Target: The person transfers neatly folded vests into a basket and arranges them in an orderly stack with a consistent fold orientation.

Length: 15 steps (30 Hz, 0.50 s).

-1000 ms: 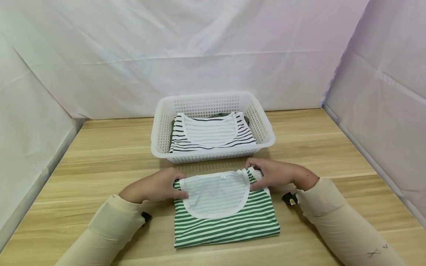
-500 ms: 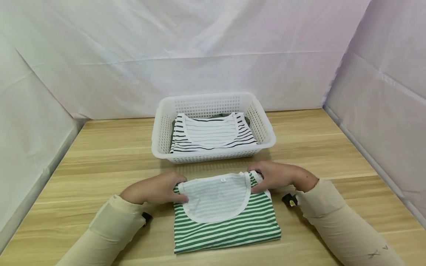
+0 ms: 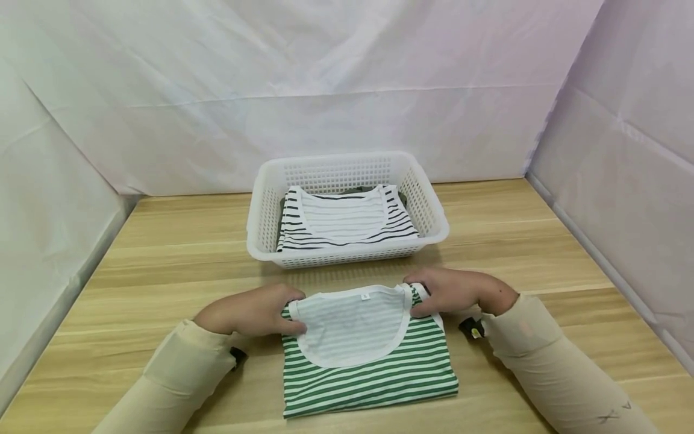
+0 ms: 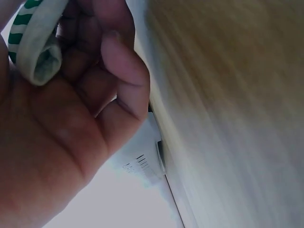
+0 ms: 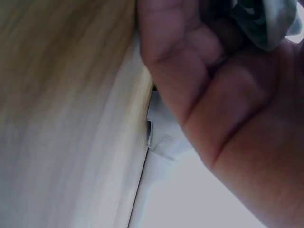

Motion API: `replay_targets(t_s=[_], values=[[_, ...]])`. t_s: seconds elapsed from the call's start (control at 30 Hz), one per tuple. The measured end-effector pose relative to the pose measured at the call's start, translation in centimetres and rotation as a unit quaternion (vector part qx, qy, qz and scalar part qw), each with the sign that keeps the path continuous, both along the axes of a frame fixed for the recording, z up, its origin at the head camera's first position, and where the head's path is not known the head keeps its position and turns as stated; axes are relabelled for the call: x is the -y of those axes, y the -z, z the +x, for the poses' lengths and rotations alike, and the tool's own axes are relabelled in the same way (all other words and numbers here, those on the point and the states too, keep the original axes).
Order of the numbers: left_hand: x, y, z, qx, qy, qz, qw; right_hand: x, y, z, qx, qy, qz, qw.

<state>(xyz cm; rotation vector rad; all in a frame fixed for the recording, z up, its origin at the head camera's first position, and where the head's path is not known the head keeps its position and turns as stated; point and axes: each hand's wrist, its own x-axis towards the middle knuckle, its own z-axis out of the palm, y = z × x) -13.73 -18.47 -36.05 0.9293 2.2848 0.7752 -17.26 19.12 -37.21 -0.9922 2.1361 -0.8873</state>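
A folded green-and-white striped shirt (image 3: 368, 386) with a wide white neckline lies on the wooden table in front of me. My left hand (image 3: 257, 310) pinches its upper left shoulder, thumb on top and fingers behind. At the upper right shoulder, my right hand (image 3: 452, 292) grips the cloth in the same way. In the left wrist view, the white-trimmed edge (image 4: 40, 59) of the shirt sits inside the curled fingers. The right wrist view shows a bit of the shirt (image 5: 266, 23) in the hand; the fingertips there are partly out of frame.
Behind the shirt stands a white perforated basket (image 3: 347, 260). Inside it lies a folded black-and-white striped shirt (image 3: 344, 220), with dark cloth (image 3: 355, 189) partly visible underneath. White sheets (image 3: 347, 120) hang at the back and along both sides of the table (image 3: 179, 253).
Both hands have drawn the green striped shirt slightly toward me, keeping their hold on its shoulders. The basket appears to stay in place.
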Motion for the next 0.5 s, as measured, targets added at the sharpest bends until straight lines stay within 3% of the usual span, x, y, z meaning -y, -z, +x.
replay_targets(t_s=[0.5], values=[[0.5,-1.4,0.3,-0.024,0.016,0.043,0.9987,-0.2,-2.2,1.3,-0.025,0.011,-0.004,1.0]])
